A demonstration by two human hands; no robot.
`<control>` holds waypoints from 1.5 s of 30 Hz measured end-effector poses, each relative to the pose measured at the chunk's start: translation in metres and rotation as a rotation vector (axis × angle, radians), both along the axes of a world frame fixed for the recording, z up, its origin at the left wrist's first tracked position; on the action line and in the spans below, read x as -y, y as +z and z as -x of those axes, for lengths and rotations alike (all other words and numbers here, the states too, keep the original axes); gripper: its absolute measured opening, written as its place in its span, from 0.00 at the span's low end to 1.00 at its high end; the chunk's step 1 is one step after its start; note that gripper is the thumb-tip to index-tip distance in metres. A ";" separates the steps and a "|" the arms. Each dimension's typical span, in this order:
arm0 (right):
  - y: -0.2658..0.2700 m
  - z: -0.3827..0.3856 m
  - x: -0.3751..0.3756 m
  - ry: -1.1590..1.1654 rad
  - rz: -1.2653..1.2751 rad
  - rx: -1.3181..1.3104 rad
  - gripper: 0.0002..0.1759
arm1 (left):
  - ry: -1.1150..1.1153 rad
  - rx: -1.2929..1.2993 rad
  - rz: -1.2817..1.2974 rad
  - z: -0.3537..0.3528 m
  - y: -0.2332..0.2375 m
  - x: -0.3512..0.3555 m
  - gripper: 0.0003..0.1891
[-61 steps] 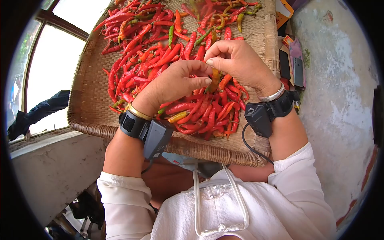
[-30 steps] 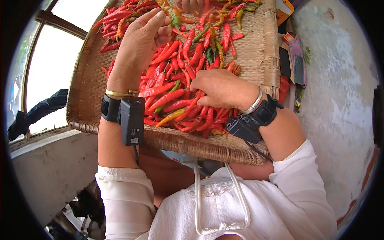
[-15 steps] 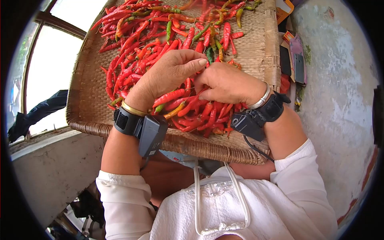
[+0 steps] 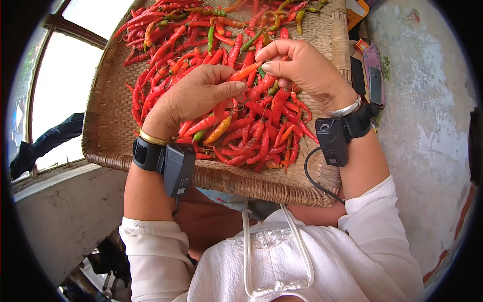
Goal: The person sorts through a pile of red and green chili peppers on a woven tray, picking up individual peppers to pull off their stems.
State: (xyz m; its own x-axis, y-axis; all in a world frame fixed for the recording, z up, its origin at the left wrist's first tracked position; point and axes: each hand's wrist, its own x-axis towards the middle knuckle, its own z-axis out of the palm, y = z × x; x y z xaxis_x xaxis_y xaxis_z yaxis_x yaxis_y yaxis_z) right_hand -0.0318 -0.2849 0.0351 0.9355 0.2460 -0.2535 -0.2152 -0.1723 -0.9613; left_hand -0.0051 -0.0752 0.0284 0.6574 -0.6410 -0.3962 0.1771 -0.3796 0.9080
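My left hand (image 4: 198,95) is closed, holding an orange-red chili pepper (image 4: 243,72) between thumb and fingers. That pepper points up and to the right, over the pile. At its far end, the thumb and forefinger of my right hand (image 4: 307,73) come together in a pinch; whether a stem lies between them is too small to make out. Red chili peppers (image 4: 256,143) lie heaped below both hands, with a yellow-orange one (image 4: 219,131) and a few green ones among them. All of them rest in a woven basket tray (image 4: 108,95).
The tray's thick rim (image 4: 241,183) runs close in front of my body. A window (image 4: 65,85) with a dark cloth (image 4: 55,138) is on the left. To the right are a phone (image 4: 375,85), boxes and a worn wall (image 4: 422,100). Dark devices (image 4: 178,168) are strapped to both wrists.
My right hand has moved up and right, away from the pile. My left hand has shifted slightly left and down, and the orange-red chili pepper now shows between the hands.
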 end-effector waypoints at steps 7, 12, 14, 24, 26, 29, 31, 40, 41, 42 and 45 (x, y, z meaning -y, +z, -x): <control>0.006 0.004 0.000 0.107 0.018 -0.032 0.07 | 0.263 0.171 0.021 -0.039 0.011 -0.019 0.14; -0.004 0.002 -0.006 0.055 -0.050 -0.067 0.07 | 0.635 0.294 0.432 -0.041 0.006 0.005 0.19; -0.007 -0.001 -0.005 0.006 -0.107 -0.038 0.07 | 0.363 0.382 0.102 -0.035 0.004 0.002 0.22; -0.009 -0.006 -0.004 -0.122 -0.248 0.027 0.10 | -0.063 0.133 -0.045 0.003 0.006 0.016 0.13; -0.012 -0.008 -0.002 -0.110 -0.011 0.067 0.13 | -0.095 0.120 -0.127 0.000 0.012 0.013 0.12; -0.012 -0.005 -0.005 -0.039 0.177 0.124 0.17 | -0.065 0.169 -0.203 -0.011 0.013 0.003 0.12; -0.013 -0.005 -0.006 -0.018 0.229 0.095 0.19 | 0.086 0.129 -0.100 -0.020 0.012 -0.001 0.12; -0.009 0.000 -0.007 0.196 0.326 0.033 0.13 | 0.504 0.447 0.280 -0.035 0.004 0.009 0.26; -0.005 0.001 -0.007 0.171 0.248 0.006 0.12 | 0.406 0.486 0.196 -0.034 0.001 0.009 0.24; -0.001 0.001 -0.007 0.146 0.170 -0.021 0.11 | 0.373 0.378 0.178 -0.027 -0.002 0.014 0.21; 0.007 0.001 0.001 0.056 -0.062 -0.020 0.10 | 0.047 0.144 0.161 -0.007 0.001 0.027 0.18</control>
